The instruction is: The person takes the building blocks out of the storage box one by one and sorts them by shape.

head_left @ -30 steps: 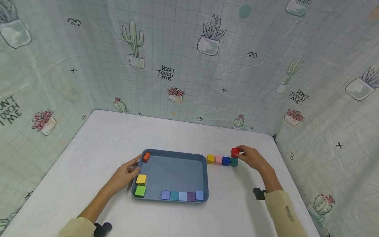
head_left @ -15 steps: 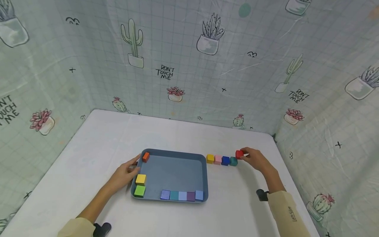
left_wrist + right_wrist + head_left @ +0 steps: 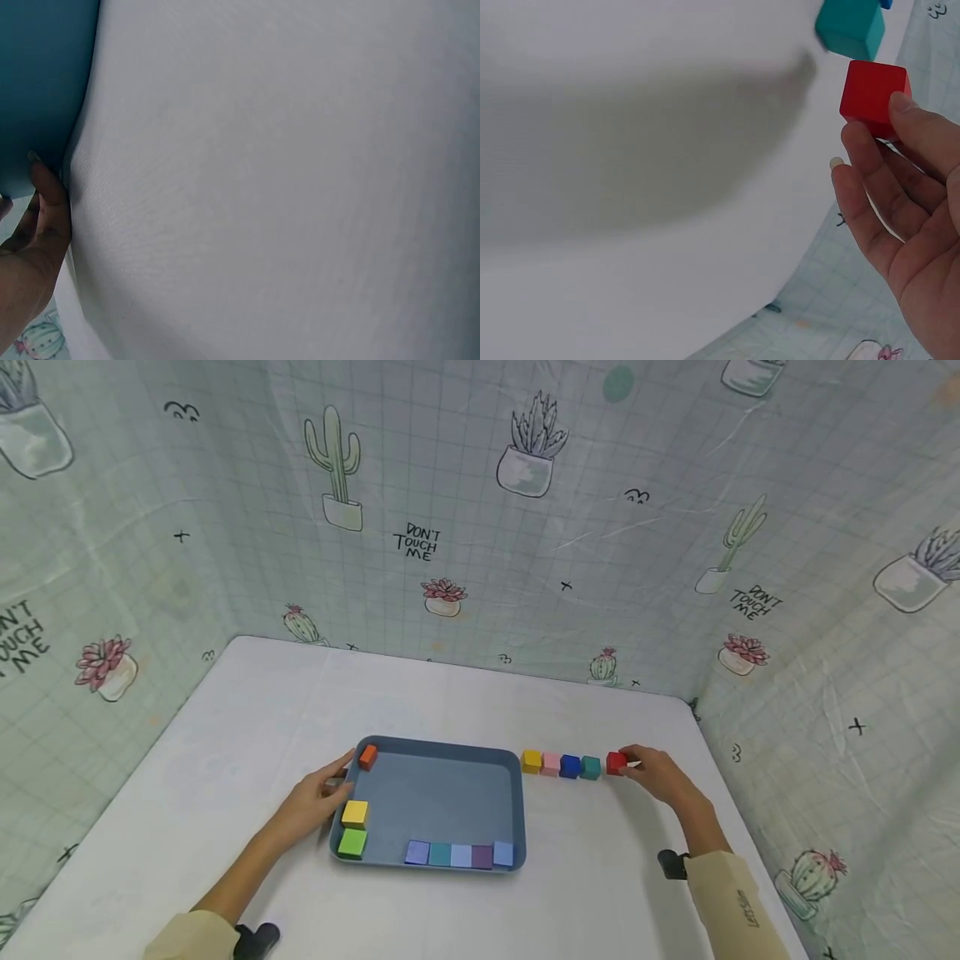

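In the head view my right hand pinches a red cube at the right end of a row of cubes. The right wrist view shows the thumb and fingertips on the red cube, with a teal cube close by. Leftward from the teal cube stand a blue cube, a pink cube and a yellow cube. My left hand touches the left side of a blue-grey tray with thumb and forefinger extended; its other fingers are partly hidden.
Inside the tray are an orange block, a yellow block and a green block along the left side. Several bluish and purple blocks line its front edge. A patterned cloth surrounds the white table.
My right hand has carried the red cube from above the teal cube to the right and down, level with the row and slightly apart from the teal cube. My left hand stays at the tray.
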{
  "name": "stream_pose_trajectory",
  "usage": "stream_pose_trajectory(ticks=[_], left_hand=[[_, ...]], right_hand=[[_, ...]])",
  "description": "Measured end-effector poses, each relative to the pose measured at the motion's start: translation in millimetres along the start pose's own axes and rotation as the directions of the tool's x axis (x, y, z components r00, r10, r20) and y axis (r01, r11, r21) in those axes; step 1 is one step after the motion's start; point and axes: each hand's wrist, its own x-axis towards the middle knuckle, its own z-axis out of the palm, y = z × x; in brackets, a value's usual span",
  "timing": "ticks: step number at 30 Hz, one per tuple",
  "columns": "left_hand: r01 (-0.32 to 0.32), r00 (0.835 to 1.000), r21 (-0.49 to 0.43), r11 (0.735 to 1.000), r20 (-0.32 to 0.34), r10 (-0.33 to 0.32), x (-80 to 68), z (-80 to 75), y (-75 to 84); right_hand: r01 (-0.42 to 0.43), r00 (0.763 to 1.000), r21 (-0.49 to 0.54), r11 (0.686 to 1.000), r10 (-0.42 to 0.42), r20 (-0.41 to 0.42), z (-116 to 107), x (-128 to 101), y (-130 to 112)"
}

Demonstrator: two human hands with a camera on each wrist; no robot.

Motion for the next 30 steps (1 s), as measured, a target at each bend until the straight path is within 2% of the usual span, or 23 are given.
stream_pose_trajectory(ticks=[10, 18, 30], left_hand=[[0.011, 1.0, -0.005, 1.0, 0.008, -0.011, -2.8, -0.7, 3.0], [-0.019, 1.0, -0.021, 1.0, 0.011, 0.02, -2.7, -1.4, 2.3], [0.037, 0.999, -0.007, 0.999, 0.007, -0.037, -0.3, -0.7, -0.6]], right_hand=[[-0.043, 0.998, -0.019, 0.999, 0.044, 0.052, 20, 7, 14], [-0.035, 0.998, -0.041, 0.999, 0.037, 0.049, 22, 10, 13], [-0.111, 0.991, -0.028, 0.993, 0.113, 0.074, 21, 10, 11]])
